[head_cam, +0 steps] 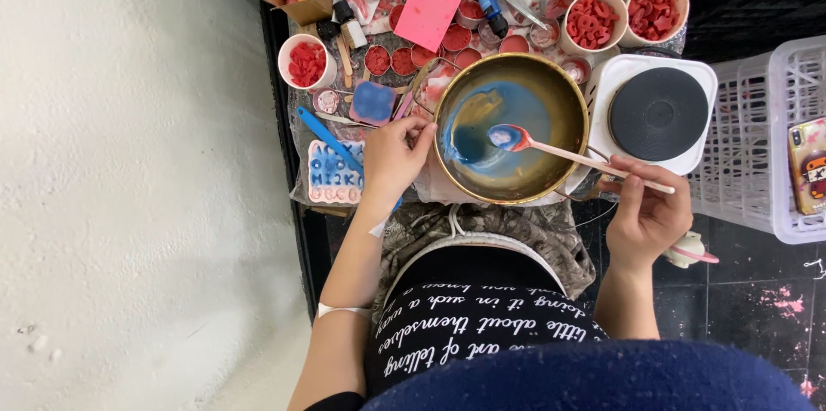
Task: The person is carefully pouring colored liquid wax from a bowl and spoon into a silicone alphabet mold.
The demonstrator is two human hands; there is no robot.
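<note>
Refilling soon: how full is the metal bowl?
Nearly empty: the metal bowl holds only a shallow blue pool; bare sides show.

Brown cardboard box [303, 5], top left

- Arms: bare from the elbow down; no sleeves cover the forearms.
- Left forearm: narrow white band [342, 310] around it; small white patch [377, 228] near the wrist.
- Hands: left hand [394, 155], right hand [651, 211]; no gloves.
- Torso: black top [482, 325] with white script lettering.
- Lap: mottled grey-brown garment [499, 226] with white drawstring.
</note>
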